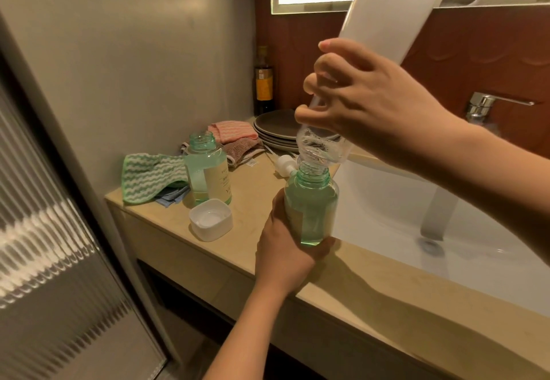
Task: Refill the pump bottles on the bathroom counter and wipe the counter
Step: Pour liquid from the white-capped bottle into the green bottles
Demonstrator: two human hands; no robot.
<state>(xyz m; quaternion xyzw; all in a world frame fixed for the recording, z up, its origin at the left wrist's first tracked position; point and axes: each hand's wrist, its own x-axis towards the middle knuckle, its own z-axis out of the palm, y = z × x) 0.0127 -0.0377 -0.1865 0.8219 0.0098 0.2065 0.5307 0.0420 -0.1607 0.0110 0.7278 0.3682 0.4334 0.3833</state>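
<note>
My left hand (282, 248) grips a clear green bottle (312, 207) with its pump off, upright at the counter's front edge beside the sink. My right hand (366, 103) holds a tall frosted white refill bottle (390, 7) upside down, its clear neck (320, 147) set into the green bottle's mouth. A second open green bottle (206, 168) with a pale label stands further left on the beige counter (253, 189). A white pump head (285, 165) lies behind the held bottle. A white square cap (211, 219) sits upturned near the front edge.
A green striped cloth (148, 177) over a blue one, a pink cloth (232, 131) and a brown cloth lie at the back left. Stacked dark plates (276, 126) and a dark bottle (263, 82) stand in the corner. The white sink (387, 210) and chrome tap (482, 106) are right.
</note>
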